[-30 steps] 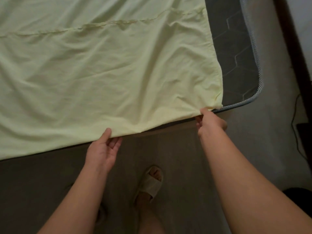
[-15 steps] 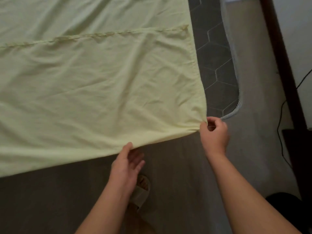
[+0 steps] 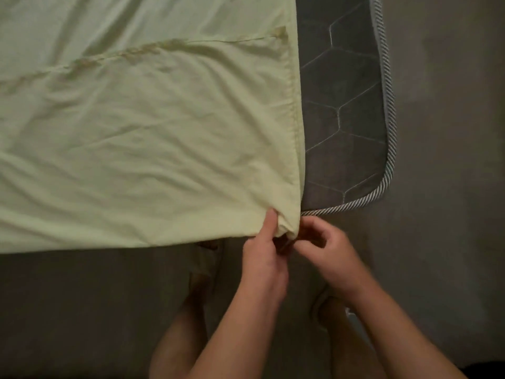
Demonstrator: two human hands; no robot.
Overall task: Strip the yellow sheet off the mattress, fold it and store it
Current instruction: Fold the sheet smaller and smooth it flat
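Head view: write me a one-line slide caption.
Left hand pinches the near corner of the yellow sheet, right hand curled beside it, grey mattress exposed alongside.

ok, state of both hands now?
Left hand: pinching the pale yellow fabric sheet at its corner.
Right hand: curled beside that corner; grip cannot be told.

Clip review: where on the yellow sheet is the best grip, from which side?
The near right corner of the yellow sheet, from the near side: it is bunched and hangs free past the mattress edge, where the left hand pinches it.
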